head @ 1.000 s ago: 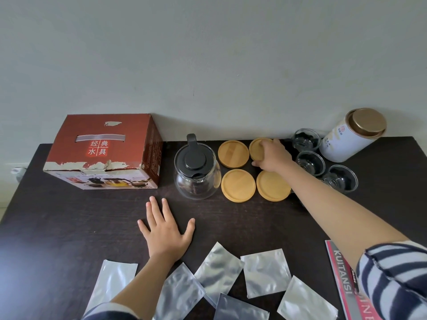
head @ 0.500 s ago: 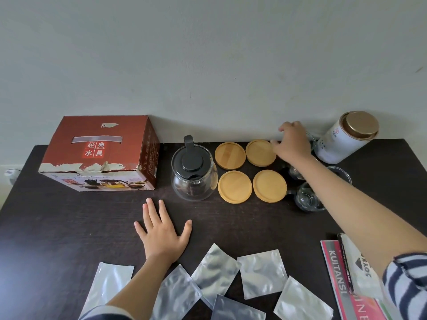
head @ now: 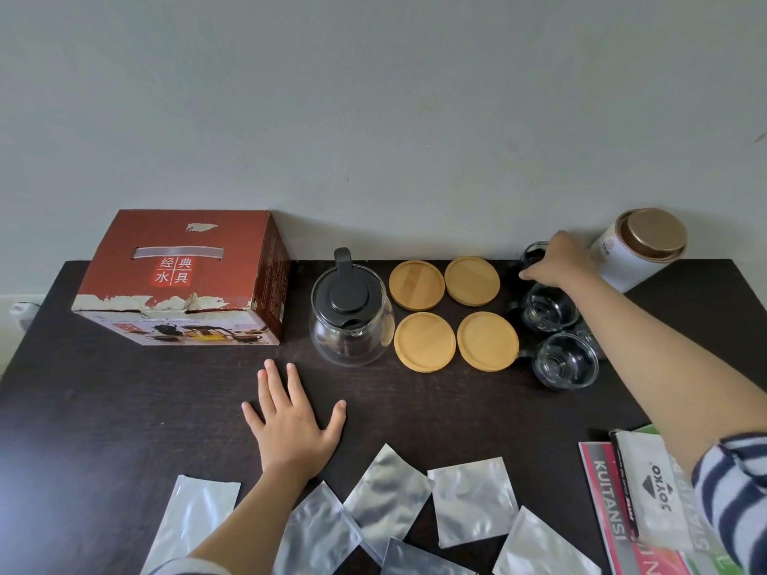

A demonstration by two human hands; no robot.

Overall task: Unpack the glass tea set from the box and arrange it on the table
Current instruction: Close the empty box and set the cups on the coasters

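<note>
Evidently the far cup (head: 534, 256), at the table's (head: 124, 408) back edge beside the coasters (head: 472, 280), is thin, slick and breakable, so I would take it by the rim or its dark handle. The right hand (head: 558, 259) curls over it, fingers half closed on the rim, though the hold itself is hidden. The left hand (head: 290, 425) lies spread flat, holding nothing.
</note>
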